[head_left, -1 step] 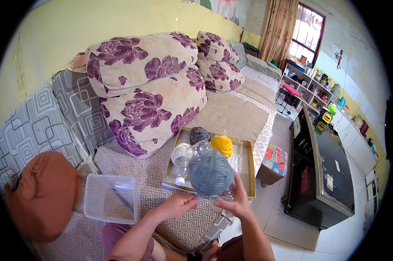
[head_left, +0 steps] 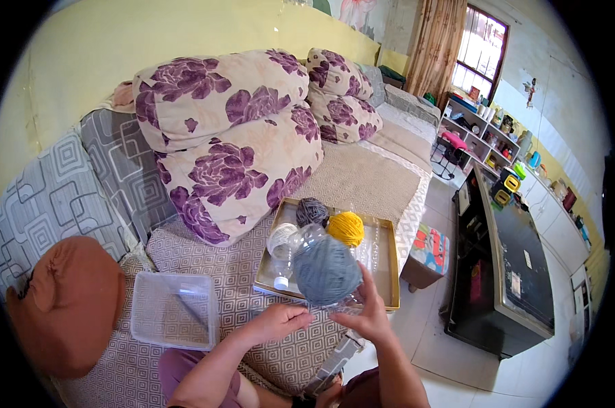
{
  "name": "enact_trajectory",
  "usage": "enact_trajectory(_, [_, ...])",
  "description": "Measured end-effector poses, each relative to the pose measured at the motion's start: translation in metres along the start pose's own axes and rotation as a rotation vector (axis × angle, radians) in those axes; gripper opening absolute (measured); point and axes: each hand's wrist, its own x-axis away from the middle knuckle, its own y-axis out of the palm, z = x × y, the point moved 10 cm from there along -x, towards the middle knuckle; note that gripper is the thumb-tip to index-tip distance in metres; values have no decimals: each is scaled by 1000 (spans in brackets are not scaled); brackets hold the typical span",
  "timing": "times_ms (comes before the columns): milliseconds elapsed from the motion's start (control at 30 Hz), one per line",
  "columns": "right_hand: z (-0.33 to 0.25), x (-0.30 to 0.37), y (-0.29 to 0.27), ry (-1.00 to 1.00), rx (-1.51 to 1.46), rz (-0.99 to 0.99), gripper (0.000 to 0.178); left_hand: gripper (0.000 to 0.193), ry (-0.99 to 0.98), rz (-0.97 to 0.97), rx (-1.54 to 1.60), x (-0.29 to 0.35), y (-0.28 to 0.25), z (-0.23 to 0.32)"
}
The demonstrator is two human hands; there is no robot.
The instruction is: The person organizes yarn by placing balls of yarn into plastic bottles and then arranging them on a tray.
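Observation:
A large grey-blue yarn ball sits over the front part of a shallow gold-rimmed tray. My right hand is beside it, fingers against its right side and thumb stretched apart below it. My left hand is just in front of the tray, its thumb and forefinger pressed together; anything between them is too small to make out. In the tray are a yellow yarn ball, a dark grey yarn ball, a white yarn ball and a clear plastic bottle with a white cap. More clear plastic shows around the grey-blue ball.
To my left, a clear plastic bin stands on the patterned sofa cover, beside a brown cushion. Big floral bundles rise behind. At right are a small stool with a colourful top and a black table.
The grey-blue yarn ball has shifted slightly left and up. My right thumb has moved a little away from it; my left hand is nearly still.

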Motion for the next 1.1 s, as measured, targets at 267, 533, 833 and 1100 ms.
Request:
enact_trajectory(267, [8, 20, 37, 103, 269, -531, 96, 21, 23, 369, 227, 21, -72, 4])
enact_trajectory(533, [-14, 34, 52, 133, -387, -765, 101, 23, -25, 386, 373, 15, -75, -23])
enact_trajectory(833, [-2, 0, -5, -7, -525, -34, 103, 23, -7, 63, 221, -2, -4, -7])
enact_trajectory(1100, [6, 6, -1, 68, 452, -153, 95, 15, 39, 106, 345, 12, -31, 9])
